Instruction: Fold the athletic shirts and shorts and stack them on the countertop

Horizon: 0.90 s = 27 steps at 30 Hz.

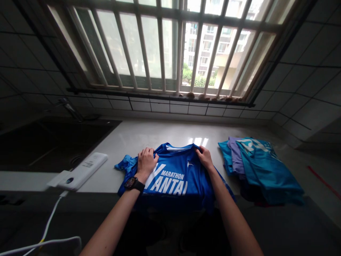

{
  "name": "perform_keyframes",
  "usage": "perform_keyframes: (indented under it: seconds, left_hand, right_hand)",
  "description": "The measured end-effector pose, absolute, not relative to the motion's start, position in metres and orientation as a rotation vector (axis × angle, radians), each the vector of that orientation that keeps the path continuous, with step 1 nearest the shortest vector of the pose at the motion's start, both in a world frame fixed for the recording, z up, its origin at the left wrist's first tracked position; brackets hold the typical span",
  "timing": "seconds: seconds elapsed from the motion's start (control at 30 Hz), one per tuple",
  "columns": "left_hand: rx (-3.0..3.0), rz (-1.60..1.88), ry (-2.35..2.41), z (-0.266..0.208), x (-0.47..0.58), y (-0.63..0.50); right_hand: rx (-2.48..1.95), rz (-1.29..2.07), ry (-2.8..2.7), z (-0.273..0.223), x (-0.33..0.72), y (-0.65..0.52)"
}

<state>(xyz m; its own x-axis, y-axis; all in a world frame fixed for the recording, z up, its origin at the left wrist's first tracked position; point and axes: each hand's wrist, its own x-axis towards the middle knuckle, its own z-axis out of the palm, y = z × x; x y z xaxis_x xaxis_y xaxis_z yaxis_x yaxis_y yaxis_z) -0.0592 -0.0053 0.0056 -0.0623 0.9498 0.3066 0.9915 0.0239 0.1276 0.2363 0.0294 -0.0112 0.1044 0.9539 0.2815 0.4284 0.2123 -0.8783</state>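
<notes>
A blue T-shirt (170, 165) with white lettering lies front side up on the counter, collar toward the window, its lower part hanging over the front edge. My left hand (147, 160), with a black watch on the wrist, rests on the left shoulder area, fingers curled round the fabric. At the other shoulder, beside the collar, my right hand (204, 157) pinches the cloth between thumb and fingers. A lighter blue sleeve sticks out to the left.
Several folded garments (266, 167), teal and purple, are stacked at the right. On the left a white power bank (84, 170) with a cable (52, 213) lies near the sink (53, 142) and faucet (70, 109). A barred window (170, 49) stands behind the counter (149, 129).
</notes>
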Motion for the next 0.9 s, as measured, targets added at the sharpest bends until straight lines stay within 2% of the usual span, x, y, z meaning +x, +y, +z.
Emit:
perform_keyframes:
  seconds: [0.33, 0.5, 0.57, 0.63, 0.77, 0.83, 0.9]
  left_hand:
    - [-1.968, -0.45, -2.278, 0.015, -0.061, -0.007]
    - [-2.032, -0.559, -2.32, 0.036, -0.093, -0.014]
    - [-2.02, -0.591, -2.305, 0.052, -0.104, -0.01]
    - [-2.021, -0.618, -2.232, 0.071, -0.107, 0.003]
    - [-2.013, -0.636, -2.094, 0.109, -0.087, 0.047]
    - [-2.003, -0.59, -2.088, 0.117, -0.075, 0.063]
    - [-2.014, -0.489, -2.147, 0.112, -0.069, 0.065]
  right_hand:
    - [-1.456, 0.614, -1.591, -0.005, 0.236, 0.025]
    - [-1.278, 0.812, -2.008, 0.011, 0.269, 0.019]
    - [-1.342, 0.808, -2.128, 0.027, 0.282, 0.027]
    - [-1.511, 0.662, -2.163, 0.05, 0.286, 0.042]
    - [-1.845, 0.145, -1.925, 0.098, 0.265, 0.077]
    - [-1.937, -0.036, -1.788, 0.106, 0.246, 0.081]
    - [-1.968, -0.078, -1.8, 0.097, 0.228, 0.073]
